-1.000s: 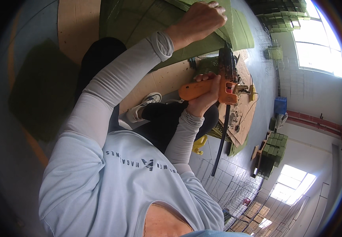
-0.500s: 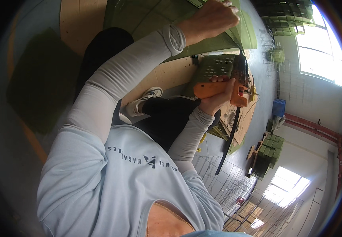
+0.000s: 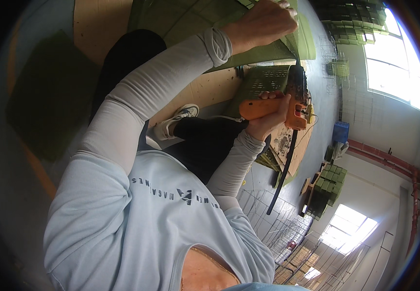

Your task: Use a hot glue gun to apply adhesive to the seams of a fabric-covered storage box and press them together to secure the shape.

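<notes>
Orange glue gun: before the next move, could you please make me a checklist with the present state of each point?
1. Right hand wrapped around the orange glue gun: ok.
2. Black glue stick in the gun's rear: ok, a long piece sticks out.
3. Gun's tip directed toward the green piece: ok; contact, cannot tell.
4. Left hand firmly gripping the green piece: cannot tell, fingertips unclear.
5. Cardboard below clean: not ok, dark marks show.
6. Trigger pressed: cannot tell.
</notes>
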`<state>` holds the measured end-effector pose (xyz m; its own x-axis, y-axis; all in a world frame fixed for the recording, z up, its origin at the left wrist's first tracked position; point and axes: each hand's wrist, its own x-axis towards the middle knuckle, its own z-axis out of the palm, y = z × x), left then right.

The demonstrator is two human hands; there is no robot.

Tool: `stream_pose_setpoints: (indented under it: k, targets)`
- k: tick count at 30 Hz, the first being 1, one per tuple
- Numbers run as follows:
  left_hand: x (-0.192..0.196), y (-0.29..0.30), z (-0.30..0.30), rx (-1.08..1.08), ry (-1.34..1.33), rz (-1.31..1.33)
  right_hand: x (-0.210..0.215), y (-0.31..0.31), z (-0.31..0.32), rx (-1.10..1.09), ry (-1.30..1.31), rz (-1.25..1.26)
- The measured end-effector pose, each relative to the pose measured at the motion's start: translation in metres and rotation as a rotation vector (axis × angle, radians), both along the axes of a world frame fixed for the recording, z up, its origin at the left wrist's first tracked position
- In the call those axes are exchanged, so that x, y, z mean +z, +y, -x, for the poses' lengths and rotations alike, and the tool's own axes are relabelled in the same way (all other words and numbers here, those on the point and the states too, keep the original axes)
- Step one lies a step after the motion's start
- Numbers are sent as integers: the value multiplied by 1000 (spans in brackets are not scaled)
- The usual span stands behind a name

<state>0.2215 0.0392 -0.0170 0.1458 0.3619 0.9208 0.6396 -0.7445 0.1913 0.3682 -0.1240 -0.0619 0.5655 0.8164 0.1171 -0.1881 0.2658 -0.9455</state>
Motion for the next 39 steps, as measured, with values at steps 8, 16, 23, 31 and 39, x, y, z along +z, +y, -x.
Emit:
stream_pose_setpoints:
  k: [8, 16, 23, 31, 39]
  targets:
    - [-1, 1, -1, -45, -34, 1, 1, 0, -3, -4, -18, -24]
    - [1, -2, -1, 54, 39, 12, 2, -3, 0, 18, 59, -14]
    - [2, -1, -1, -40, -21, 19, 3, -3, -4, 37, 59, -1]
    - [3, -4, 2, 25, 31, -3, -2, -7, -3, 42, 47, 1]
    - [-11, -20, 4, 38, 217, 94, -19, -40, -34, 199, 18, -140]
